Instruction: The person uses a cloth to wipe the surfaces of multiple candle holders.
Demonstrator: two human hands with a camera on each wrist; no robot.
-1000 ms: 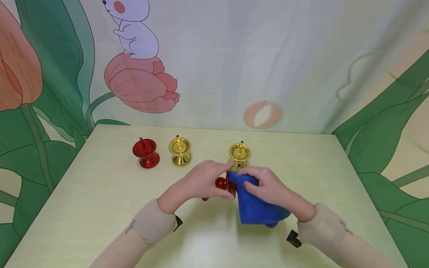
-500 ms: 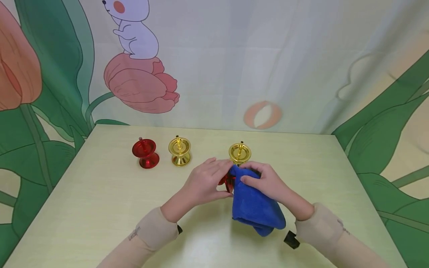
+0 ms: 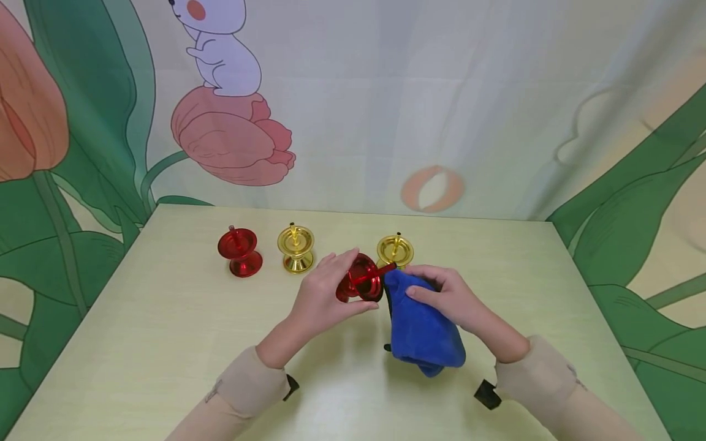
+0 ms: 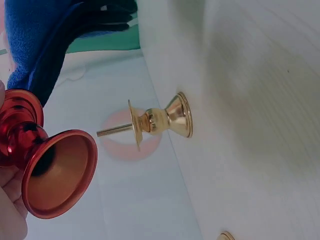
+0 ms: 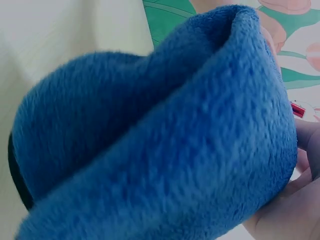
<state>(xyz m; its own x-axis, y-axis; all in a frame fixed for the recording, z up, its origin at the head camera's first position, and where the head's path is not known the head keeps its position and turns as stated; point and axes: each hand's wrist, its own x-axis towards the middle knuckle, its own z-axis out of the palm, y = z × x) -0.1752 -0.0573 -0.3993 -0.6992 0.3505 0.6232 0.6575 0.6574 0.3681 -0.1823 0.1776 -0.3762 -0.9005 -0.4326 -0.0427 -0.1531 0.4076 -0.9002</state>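
Observation:
In the head view my left hand (image 3: 318, 295) grips a red metal candlestick (image 3: 361, 278), tilted so its dish and spike point right. The left wrist view shows the hollow underside of this red candlestick (image 4: 62, 175). My right hand (image 3: 451, 299) pinches a folded blue plush cloth (image 3: 421, 331) by its upper part, and the rest hangs down. The cloth's top corner sits right beside the tip of the spike. Up close in the right wrist view, the blue cloth (image 5: 180, 155) fills most of the picture and covers much of what is behind.
A gold candlestick (image 3: 394, 250) stands upright just behind the hands. Further left are another gold candlestick (image 3: 296, 245) and a second red candlestick (image 3: 242, 251), both upright. The pale table (image 3: 165, 343) ends at a printed curtain (image 3: 353, 122).
The cloth covered the dish of the held candlestick; now it has come off to the right. My left hand has shifted left and turned the candlestick, bringing its dish and spike into view.

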